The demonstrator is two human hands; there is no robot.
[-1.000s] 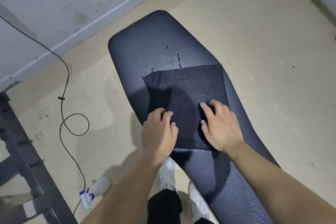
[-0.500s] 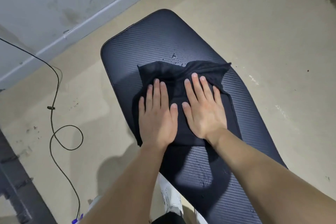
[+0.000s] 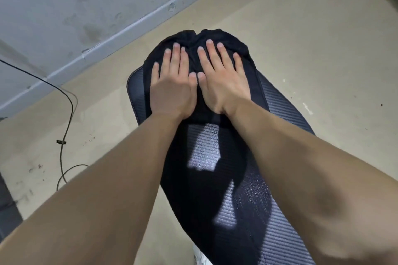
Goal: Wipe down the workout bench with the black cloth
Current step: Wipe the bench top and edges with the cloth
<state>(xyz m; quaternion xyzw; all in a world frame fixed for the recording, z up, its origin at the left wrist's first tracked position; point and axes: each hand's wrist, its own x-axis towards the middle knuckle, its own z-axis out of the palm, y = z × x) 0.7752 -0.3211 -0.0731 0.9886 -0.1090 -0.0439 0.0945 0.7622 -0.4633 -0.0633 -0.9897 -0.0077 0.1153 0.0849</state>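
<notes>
The dark ribbed workout bench [image 3: 277, 105] runs from the lower right up to the middle of the head view. The black cloth [image 3: 215, 36] lies bunched over the bench's far end and covers that edge. My left hand [image 3: 172, 84] and my right hand [image 3: 224, 79] press flat on the cloth side by side, fingers spread and thumbs touching. Both forearms stretch across the bench and cast shadows on its pad.
The beige floor [image 3: 323, 38] surrounds the bench. A black cable [image 3: 66, 127] loops over the floor at the left. A grey wall with a baseboard [image 3: 120, 34] runs diagonally behind. A dark frame piece [image 3: 8, 211] sits at the lower left edge.
Both hands have pushed the cloth forward along the bench to its far end. The cloth has bunched up at the front and now hangs over the end edge.
</notes>
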